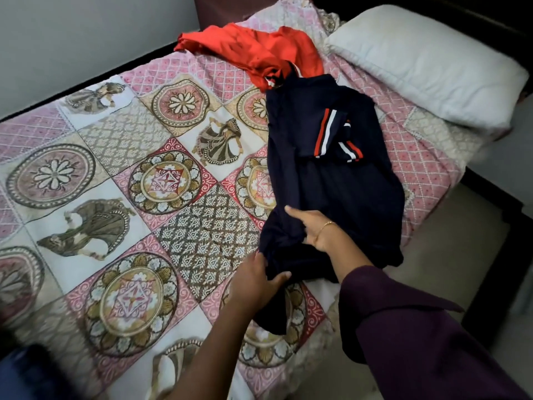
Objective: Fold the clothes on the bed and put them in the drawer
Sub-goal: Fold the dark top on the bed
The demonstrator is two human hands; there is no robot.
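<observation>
A navy garment [326, 174] with red and white sleeve stripes lies spread on the bed [121, 168], sleeves folded in over its back. My left hand [256, 281] grips its bunched lower hem, thumb over the cloth. My right hand [308, 226] lies on the cloth just above; its fingers are partly hidden in the fabric. A crumpled orange-red garment [253, 50] lies further back, touching the navy one's collar.
A white pillow [427, 64] lies at the head of the bed on the right. The patterned quilt covers the bed to the left. Floor [450, 255] shows past the bed's right edge. A dark blue thing [31, 373] sits blurred at the bottom left.
</observation>
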